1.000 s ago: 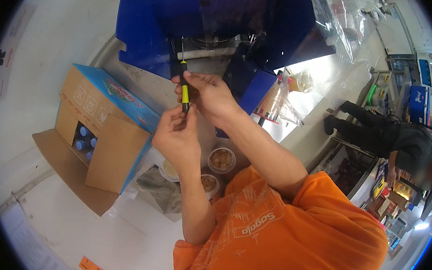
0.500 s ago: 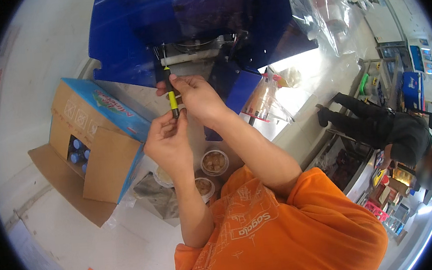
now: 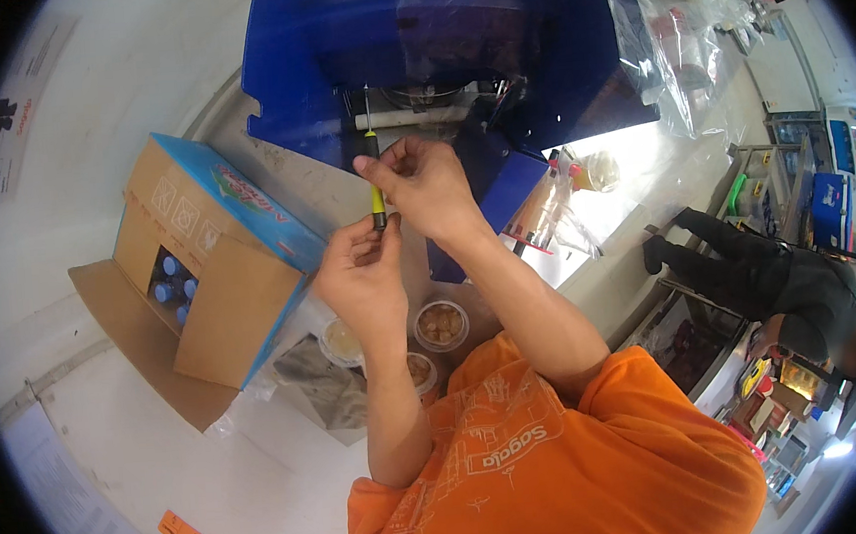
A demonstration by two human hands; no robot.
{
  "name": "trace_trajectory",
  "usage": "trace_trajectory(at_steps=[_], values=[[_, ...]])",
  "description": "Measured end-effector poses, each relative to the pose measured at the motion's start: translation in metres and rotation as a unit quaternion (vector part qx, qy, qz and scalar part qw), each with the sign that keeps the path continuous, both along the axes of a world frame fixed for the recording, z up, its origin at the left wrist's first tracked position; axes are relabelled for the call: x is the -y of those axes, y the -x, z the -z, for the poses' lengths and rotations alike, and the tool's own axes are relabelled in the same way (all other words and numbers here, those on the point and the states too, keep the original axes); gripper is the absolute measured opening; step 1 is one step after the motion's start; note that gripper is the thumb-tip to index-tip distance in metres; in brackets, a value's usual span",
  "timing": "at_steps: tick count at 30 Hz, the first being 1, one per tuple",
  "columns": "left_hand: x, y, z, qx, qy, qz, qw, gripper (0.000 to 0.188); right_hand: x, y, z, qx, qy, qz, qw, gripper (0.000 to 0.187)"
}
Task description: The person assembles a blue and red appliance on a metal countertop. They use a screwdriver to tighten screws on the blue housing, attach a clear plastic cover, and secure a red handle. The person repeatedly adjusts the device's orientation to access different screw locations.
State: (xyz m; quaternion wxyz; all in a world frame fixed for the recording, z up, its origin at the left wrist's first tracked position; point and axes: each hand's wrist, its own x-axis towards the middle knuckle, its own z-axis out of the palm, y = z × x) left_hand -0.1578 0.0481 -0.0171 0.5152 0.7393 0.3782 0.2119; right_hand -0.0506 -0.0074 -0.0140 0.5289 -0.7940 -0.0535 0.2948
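Lengthwise, screwdriver (image 3: 378,200), end pinched by left fingers (image 3: 354,234), right thumb (image 3: 378,172) across handle, right grip unclear.

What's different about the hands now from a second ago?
On the right hand, the thumb slid left across the screwdriver, while the fingertips poking out on the left drew back right. Nothing was visibly let go. The left hand still pinches its end; the open box stayed put.
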Motion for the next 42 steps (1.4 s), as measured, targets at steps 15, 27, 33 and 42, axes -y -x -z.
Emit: trace_trajectory(at_steps=[15, 27, 33, 42], values=[[0.003, -0.001, 0.002, 0.022, 0.006, -0.002, 1.0, 0.017, -0.002, 0.003, 0.023, -0.054, -0.121, 0.056, 0.99, 0.039], [-0.018, 0.002, -0.003, 0.01, -0.005, -0.016, 1.0, 0.017, -0.015, 0.009, 0.038, -0.075, -0.206, 0.08, 0.972, 0.04], [-0.009, 0.004, 0.005, 0.049, -0.03, -0.01, 0.998, 0.018, -0.01, 0.0, 0.022, -0.094, -0.147, 0.057, 0.983, 0.029], [-0.007, 0.0, -0.002, 0.075, -0.022, -0.01, 0.997, 0.019, -0.01, 0.005, 0.021, -0.282, -0.358, 0.099, 0.884, 0.037]])
